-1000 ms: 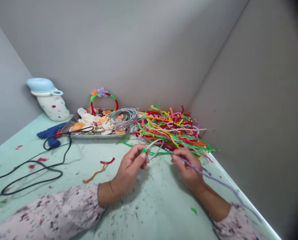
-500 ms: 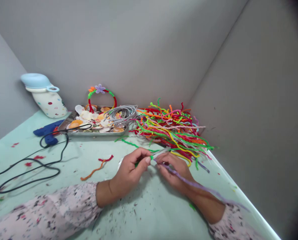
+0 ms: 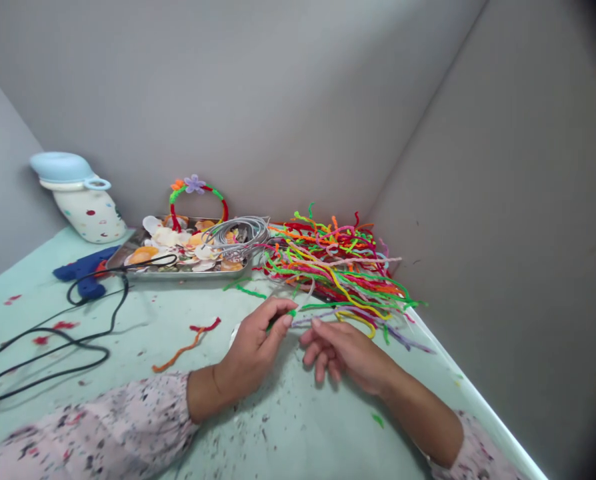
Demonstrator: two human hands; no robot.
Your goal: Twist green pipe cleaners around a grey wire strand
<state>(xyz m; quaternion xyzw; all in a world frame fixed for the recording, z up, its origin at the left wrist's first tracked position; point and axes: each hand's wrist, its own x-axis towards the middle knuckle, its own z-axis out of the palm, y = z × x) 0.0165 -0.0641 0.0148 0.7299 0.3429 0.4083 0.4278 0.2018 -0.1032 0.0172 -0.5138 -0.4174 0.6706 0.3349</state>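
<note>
My left hand (image 3: 261, 343) is closed in a pinch on a green pipe cleaner (image 3: 292, 313), of which only a small tip shows between thumb and forefinger. A purple pipe cleaner (image 3: 302, 322) leads off from those fingertips and passes behind my right hand. Just right of it, my right hand (image 3: 351, 353) is open, fingers apart and slightly curled, with one fingertip close to the purple strand; whether they touch I cannot tell. A thin grey wire (image 3: 312, 288) curves up behind the left fingertips.
Behind lies a heap of coloured pipe cleaners (image 3: 343, 267). A metal tray (image 3: 198, 275) holds shells, a coil of grey wire (image 3: 241, 233) and a flowered ring (image 3: 225, 205). Left are a blue glue gun (image 3: 85, 270), its black cord (image 3: 111, 327) and a bottle (image 3: 91, 213). An orange-red strand (image 3: 188, 348) lies nearer.
My right hand has let go of the purple pipe cleaner and spread its fingers. The strand's loose end has swung from over my right forearm to behind the hand. The view shifted slightly.
</note>
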